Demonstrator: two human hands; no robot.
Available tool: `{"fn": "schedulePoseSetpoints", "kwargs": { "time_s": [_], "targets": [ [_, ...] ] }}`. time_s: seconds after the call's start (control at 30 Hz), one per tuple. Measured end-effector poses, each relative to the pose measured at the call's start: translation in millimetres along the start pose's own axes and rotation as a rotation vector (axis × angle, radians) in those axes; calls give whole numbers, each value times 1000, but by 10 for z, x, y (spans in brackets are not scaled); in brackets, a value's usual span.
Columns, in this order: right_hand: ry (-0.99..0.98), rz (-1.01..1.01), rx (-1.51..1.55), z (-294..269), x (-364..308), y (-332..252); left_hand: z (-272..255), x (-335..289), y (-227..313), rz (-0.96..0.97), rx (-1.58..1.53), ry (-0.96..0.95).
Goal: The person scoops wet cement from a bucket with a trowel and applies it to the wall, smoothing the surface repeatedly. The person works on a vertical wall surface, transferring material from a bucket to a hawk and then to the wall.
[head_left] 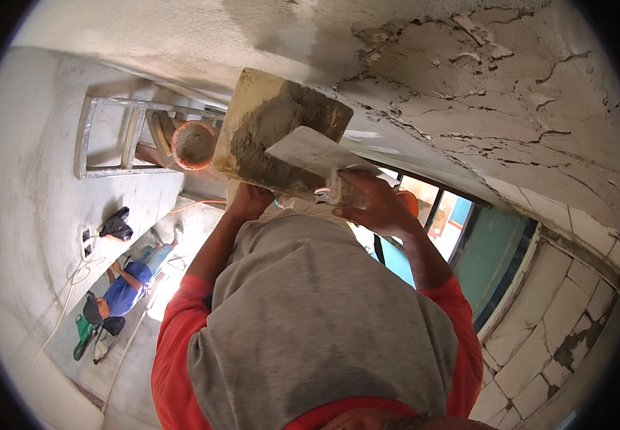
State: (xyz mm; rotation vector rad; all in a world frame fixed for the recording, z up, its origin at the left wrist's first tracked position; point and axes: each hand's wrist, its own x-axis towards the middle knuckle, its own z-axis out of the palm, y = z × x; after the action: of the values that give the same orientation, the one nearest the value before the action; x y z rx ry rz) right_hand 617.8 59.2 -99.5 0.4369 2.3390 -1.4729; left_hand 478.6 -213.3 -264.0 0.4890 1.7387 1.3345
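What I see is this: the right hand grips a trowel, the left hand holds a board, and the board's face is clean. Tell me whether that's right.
One point is wrong: the board isn't clean. The head view shows grey mortar over much of its face. The right hand does grip the trowel, and the left hand holds the board.

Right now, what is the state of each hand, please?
Left hand: holding the mortar-loaded board, grip partly hidden.
Right hand: closed, holding the trowel.
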Motion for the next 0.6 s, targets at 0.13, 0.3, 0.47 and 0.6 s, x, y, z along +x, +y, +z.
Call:
{"fn": "schedulePoseSetpoints", "kwargs": {
  "time_s": [0.13,0.3,0.47,0.6],
  "targets": [
    [-155,-20,-171,202,235,-258,-55,-25,85,125,-75,147],
    [6,-234,-280,334,318,-461,-226,78,392,428,331,224],
    [383,-603,-507,265,342,-486,-583,150,1313,740,600,336],
    [650,-734,-618,75,431,-415,-778,183,2265,729,617,360]
  ]
}}
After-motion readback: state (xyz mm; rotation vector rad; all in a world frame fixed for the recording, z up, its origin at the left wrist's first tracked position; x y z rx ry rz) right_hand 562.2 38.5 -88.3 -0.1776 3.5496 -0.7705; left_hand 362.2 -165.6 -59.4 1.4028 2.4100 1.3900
